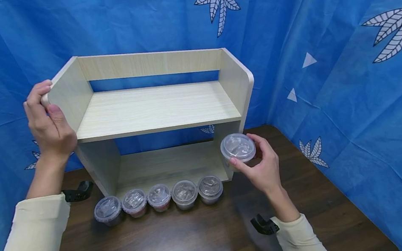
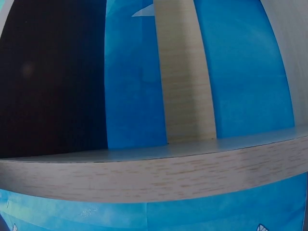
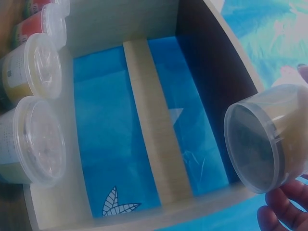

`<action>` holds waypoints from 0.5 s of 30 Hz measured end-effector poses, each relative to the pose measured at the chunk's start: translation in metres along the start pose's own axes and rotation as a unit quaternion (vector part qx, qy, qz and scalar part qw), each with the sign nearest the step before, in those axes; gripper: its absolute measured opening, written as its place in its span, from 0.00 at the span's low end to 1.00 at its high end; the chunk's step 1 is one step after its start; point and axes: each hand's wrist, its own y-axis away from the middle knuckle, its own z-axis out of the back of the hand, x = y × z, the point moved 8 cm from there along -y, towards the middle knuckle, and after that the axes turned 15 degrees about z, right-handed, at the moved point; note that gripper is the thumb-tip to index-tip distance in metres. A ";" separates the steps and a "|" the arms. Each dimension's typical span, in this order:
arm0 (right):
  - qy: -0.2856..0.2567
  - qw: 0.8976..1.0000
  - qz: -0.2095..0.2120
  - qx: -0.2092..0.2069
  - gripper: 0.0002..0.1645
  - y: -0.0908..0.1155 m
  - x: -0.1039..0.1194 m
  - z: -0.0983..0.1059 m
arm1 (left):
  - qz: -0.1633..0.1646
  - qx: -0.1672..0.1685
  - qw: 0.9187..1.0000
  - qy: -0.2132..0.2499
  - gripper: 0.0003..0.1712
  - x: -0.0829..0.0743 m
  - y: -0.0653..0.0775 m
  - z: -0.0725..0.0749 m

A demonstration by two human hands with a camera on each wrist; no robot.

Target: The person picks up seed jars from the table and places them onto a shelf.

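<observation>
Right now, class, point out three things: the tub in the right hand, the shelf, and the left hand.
Tub [image 1: 240, 147]: head view, middle of its clear lid.
Shelf [image 1: 158, 108]: head view, bare upper board.
Left hand [image 1: 49, 123]: head view, middle of the hand.

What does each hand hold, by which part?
The right hand holds a lidded tub by its sides; the left hand grips the shelf unit by the front edge of its left panel.

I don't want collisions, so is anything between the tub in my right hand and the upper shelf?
No loose object shows between the tub and upper shelf; its front edge and right side panel may need avoiding.
</observation>
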 end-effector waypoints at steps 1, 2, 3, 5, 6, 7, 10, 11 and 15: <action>-0.002 1.000 0.000 0.001 0.43 -0.001 0.000 0.000 | 0.001 -0.001 1.000 0.000 0.18 0.000 0.000 0.000; -0.002 1.000 -0.001 0.001 0.42 -0.001 0.001 0.000 | 0.002 -0.002 1.000 0.000 0.18 -0.001 0.000 0.000; -0.002 1.000 -0.003 0.001 0.42 -0.002 0.001 0.000 | 0.003 -0.003 1.000 0.001 0.18 -0.001 0.000 0.000; -0.001 1.000 -0.005 0.002 0.42 -0.003 0.002 -0.001 | 0.004 -0.005 1.000 0.001 0.18 -0.002 0.000 0.000; 0.000 1.000 -0.006 0.001 0.43 -0.004 0.004 -0.001 | 0.005 -0.005 1.000 0.001 0.18 -0.002 0.000 0.000; 0.000 1.000 -0.007 0.001 0.42 -0.005 0.006 -0.001 | 0.005 -0.004 1.000 0.000 0.18 -0.002 0.000 0.000; 0.000 1.000 -0.003 -0.002 0.41 -0.012 0.023 0.002 | 0.005 -0.005 1.000 -0.002 0.18 -0.002 0.000 0.000; 0.000 1.000 -0.001 -0.002 0.41 -0.015 0.030 0.002 | 0.006 -0.005 1.000 -0.002 0.18 -0.002 0.000 0.000; -0.001 1.000 0.007 -0.002 0.39 -0.024 0.052 0.006 | 0.008 -0.006 1.000 -0.005 0.18 -0.003 0.001 0.002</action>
